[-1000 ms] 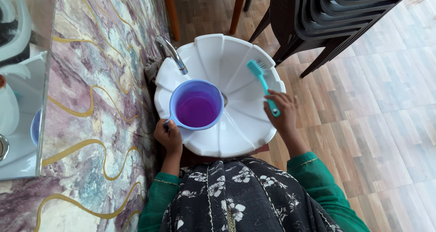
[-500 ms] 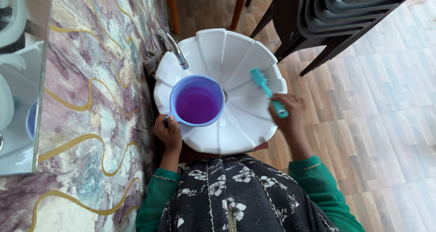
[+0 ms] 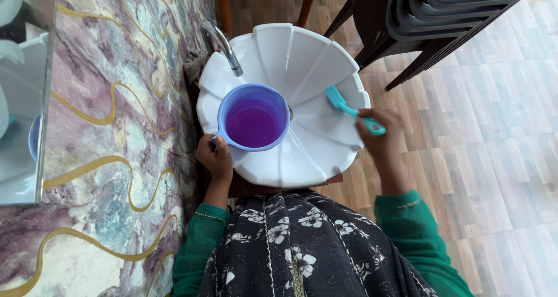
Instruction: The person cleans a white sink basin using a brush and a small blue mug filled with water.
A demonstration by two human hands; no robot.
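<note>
A white fluted wash basin (image 3: 273,47) is fixed to a marbled wall, with a chrome tap (image 3: 224,41) over its left rim. My left hand (image 3: 215,157) grips the handle of a light purple plastic mug (image 3: 253,117) held over the basin's left half, with liquid inside. My right hand (image 3: 381,135) holds a teal brush (image 3: 349,108) by its handle. The brush head rests on the inner right wall of the basin.
A purple and gold marbled wall (image 3: 116,146) runs along the left, with a mirror (image 3: 20,93) at the far left. Stacked dark plastic chairs (image 3: 430,18) stand beyond the basin on a wood-look floor (image 3: 494,134).
My right hand has swung the brush from pointing up at the far rim to lying lower across the basin's right wall. The mug stays in about the same place.
</note>
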